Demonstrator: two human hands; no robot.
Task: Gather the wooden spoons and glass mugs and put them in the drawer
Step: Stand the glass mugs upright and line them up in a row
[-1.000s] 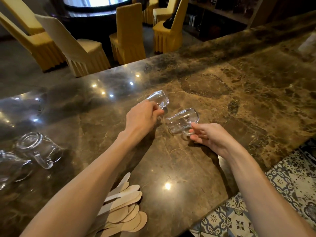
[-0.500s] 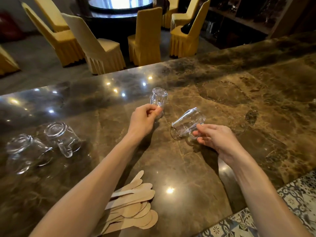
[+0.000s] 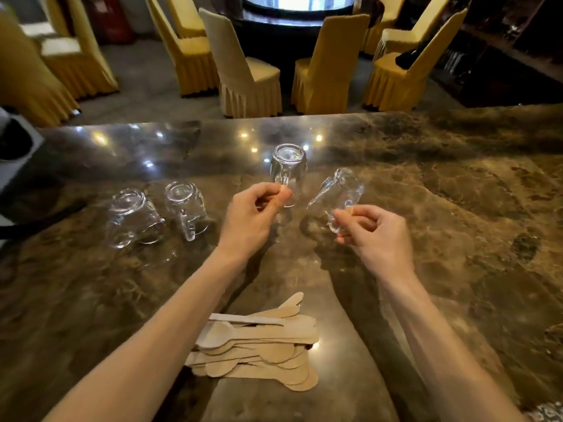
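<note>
My left hand (image 3: 254,216) pinches the handle of a clear glass mug (image 3: 288,169), held bottom-up above the marble counter (image 3: 441,208). My right hand (image 3: 370,231) grips the handle of a second glass mug (image 3: 339,190), tilted with its base pointing up and left. Two more glass mugs (image 3: 132,216) (image 3: 185,205) stand upside down on the counter to the left of my left hand. A pile of several flat wooden spoons (image 3: 259,345) lies on the counter between my forearms, near the front edge. No drawer is in view.
Beyond the counter's far edge stand several yellow-covered chairs (image 3: 323,71) around a dark round table (image 3: 289,13). A dark object with a black strap (image 3: 18,166) sits at the counter's left end. Dark shelving (image 3: 502,56) runs along the right.
Both hands have drawn the two mugs nearer and lifted them off the counter. The view has swung left, so the two upside-down mugs and the spoons sit closer to the centre.
</note>
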